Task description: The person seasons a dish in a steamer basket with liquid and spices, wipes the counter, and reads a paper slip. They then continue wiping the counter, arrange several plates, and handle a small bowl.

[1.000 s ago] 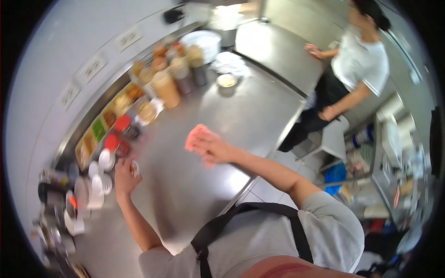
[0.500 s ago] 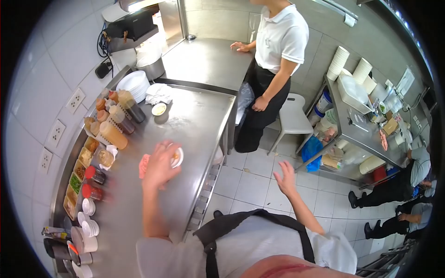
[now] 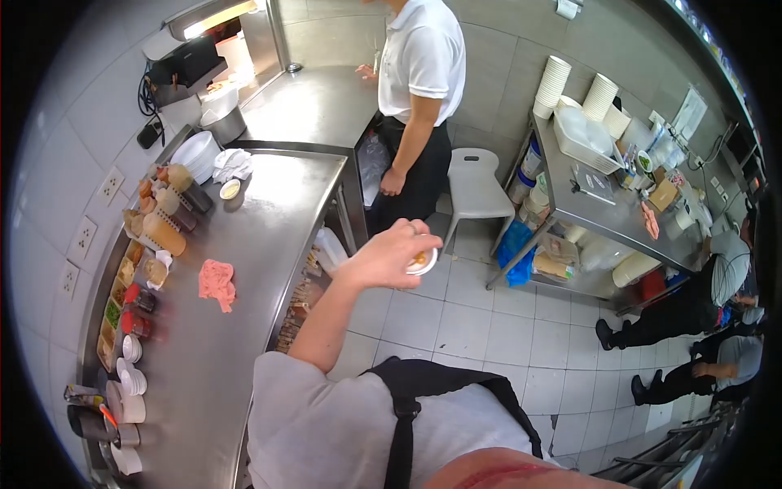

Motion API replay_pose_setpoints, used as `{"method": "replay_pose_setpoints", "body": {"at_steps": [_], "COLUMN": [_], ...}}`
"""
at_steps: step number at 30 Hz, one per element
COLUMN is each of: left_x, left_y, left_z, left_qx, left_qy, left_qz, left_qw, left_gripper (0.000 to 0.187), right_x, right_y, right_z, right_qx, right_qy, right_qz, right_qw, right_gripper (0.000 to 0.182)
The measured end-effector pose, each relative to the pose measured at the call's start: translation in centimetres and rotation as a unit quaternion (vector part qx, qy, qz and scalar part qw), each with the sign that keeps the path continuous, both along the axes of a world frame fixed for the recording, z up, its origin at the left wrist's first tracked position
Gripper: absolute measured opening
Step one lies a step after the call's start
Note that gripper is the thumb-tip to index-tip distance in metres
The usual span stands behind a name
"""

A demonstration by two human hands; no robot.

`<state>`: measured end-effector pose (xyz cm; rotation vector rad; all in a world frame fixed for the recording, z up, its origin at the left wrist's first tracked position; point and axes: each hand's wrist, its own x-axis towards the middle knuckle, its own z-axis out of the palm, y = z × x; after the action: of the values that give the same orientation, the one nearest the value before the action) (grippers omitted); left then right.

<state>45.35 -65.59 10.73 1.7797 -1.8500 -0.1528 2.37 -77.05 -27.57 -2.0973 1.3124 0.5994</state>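
Held a small white cup (image 3: 433,261) in the bare left hand (image 3: 391,257), clamped at the fingertips near the rim. Held out beyond the edge of the steel bench (image 3: 208,359), over the tiled floor (image 3: 456,322), ahead of the body and apart from any surface. Set the cup on the side of the hand away from the bench, so farther from the bench than the wrist. Being round, offered no real long axis; showed the mouth at least partly to the camera, with a little orange-brown food (image 3: 420,258) inside, too small to identify. Could not judge the exact tilt. Could not see the right hand, nor tell whether full or free; could confirm only the left hand as near the cup and touching.

Saw a crumpled pink cloth (image 3: 217,282) lying loose on the bench, well apart from the left hand. Saw also, along the wall side, sauce squeeze bottles (image 3: 165,235), red-lidded jars (image 3: 141,300) and stacked white dishes (image 3: 133,381). Noted a co-worker (image 3: 423,57) standing past the cup, near a white plastic chair (image 3: 475,181).

Found no legible brand or writing; made out blue labelling on a bucket (image 3: 532,159), too small to read.
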Motion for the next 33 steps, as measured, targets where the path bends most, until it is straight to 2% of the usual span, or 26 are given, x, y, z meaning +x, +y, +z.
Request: {"method": "replay_pose_setpoints", "body": {"at_steps": [3, 6, 11, 14, 18, 24, 28, 30, 33], "left_x": [-1.0, -1.8, -0.7, 0.8, 3.9, 4.8, 3.3, 2.8, 2.5], "left_y": [-2.9, -4.6, -5.1, -3.5, 0.0, 8.4, 14.0, 16.2, 19.6], "left_z": [-0.9, -0.4, -0.6, -0.2, -1.8, -2.9, -3.4, -2.4, -1.8], "left_qx": [-0.039, -0.025, -0.048, -0.002, 0.016, 0.056, 0.028, 0.08, 0.071], "left_qy": [-0.019, -0.01, 0.006, 0.017, 0.004, -0.002, 0.048, 0.059, 0.064], "left_qz": [-0.069, -0.104, -0.117, -0.094, -0.001, 0.247, 0.311, 0.369, 0.423], "left_qw": [0.997, 0.994, 0.992, 0.995, 1.0, 0.967, 0.949, 0.924, 0.901], "left_gripper": [0.054, 0.055, 0.055, 0.055, 0.057, 0.056, 0.055, 0.06, 0.06], "right_x": [0.5, 1.9, 5.0, 6.5, 8.0, 8.2, 7.9, 8.2, 10.8], "right_y": [-0.9, -1.9, -3.2, -3.8, -4.4, -6.4, -8.8, -10.7, -13.4], "right_z": [-1.1, -1.5, -1.6, -1.4, -1.6, -3.4, -6.7, -9.6, -13.0], "right_qx": [0.033, 0.048, 0.062, 0.071, 0.083, 0.113, 0.141, 0.163, 0.147], "right_qy": [-0.019, -0.035, -0.052, -0.056, -0.054, -0.028, 0.024, 0.064, 0.066], "right_qz": [0.0, 0.003, 0.018, 0.029, 0.048, 0.091, 0.138, 0.192, 0.398], "right_qw": [0.999, 0.998, 0.997, 0.995, 0.994, 0.989, 0.98, 0.966, 0.903], "right_gripper": [0.042, 0.042, 0.041, 0.04, 0.04, 0.039, 0.039, 0.039, 0.038]}}
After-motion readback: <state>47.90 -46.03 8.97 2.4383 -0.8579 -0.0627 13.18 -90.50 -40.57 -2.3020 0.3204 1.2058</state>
